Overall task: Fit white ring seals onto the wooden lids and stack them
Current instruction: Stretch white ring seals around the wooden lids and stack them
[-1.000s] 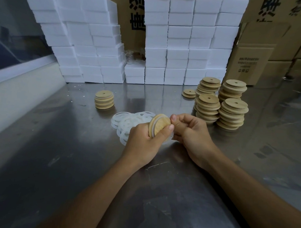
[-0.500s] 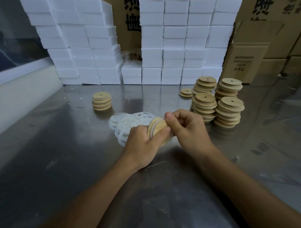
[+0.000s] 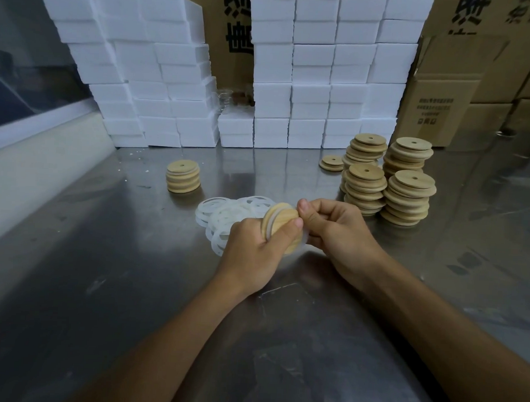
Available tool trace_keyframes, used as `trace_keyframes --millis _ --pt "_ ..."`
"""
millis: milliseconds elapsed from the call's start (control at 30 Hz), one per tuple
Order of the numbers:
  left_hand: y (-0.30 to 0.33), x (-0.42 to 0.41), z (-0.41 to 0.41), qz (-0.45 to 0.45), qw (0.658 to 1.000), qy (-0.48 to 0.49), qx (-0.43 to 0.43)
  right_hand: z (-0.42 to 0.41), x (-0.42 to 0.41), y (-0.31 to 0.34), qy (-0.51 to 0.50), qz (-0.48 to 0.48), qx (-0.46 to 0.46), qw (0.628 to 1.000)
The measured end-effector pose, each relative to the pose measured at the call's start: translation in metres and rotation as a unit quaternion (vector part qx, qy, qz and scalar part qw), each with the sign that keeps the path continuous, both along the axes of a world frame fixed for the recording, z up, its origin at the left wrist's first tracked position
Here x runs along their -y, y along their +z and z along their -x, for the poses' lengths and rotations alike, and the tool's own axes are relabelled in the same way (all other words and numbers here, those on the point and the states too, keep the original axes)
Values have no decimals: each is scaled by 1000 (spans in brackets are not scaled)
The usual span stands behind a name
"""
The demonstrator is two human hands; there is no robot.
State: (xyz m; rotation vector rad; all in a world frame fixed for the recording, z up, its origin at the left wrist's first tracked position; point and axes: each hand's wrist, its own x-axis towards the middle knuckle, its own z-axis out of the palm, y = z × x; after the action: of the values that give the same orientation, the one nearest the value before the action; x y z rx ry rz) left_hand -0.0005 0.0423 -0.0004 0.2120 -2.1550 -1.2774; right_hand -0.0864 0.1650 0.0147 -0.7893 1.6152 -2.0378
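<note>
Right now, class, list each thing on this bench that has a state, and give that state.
Left hand: grips the wooden lid.
Right hand: pinches the white ring.
Wooden lid: held on edge, white ring around its rim.
Loose rings: piled flat.
Short stack: upright.
Tall stacks: upright, uneven.

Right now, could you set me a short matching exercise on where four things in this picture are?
Things:
1. held lid
2. loose seals
3. short lid stack
4. foam blocks

Places:
A. piled flat on the table, just beyond the hands
B. stacked high along the back
C. alone on the table, far left of the tall stacks
D. gripped on edge between the left hand and right hand

Pairs: 1-D, 2-A, 3-C, 4-B
</note>
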Motion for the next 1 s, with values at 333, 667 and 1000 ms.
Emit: trace_keyframes --millis 333,667,1000 --pt "-1 1 0 -8 1000 -2 -3 -3 0 2 4 -14 37 999" --pt "-6 8 3 -56 998 -9 24 -5 2 -7 -158 -108 -300 935" --pt "0 0 0 -18 1000 -9 -16 -4 3 -2 -48 -63 -42 996"
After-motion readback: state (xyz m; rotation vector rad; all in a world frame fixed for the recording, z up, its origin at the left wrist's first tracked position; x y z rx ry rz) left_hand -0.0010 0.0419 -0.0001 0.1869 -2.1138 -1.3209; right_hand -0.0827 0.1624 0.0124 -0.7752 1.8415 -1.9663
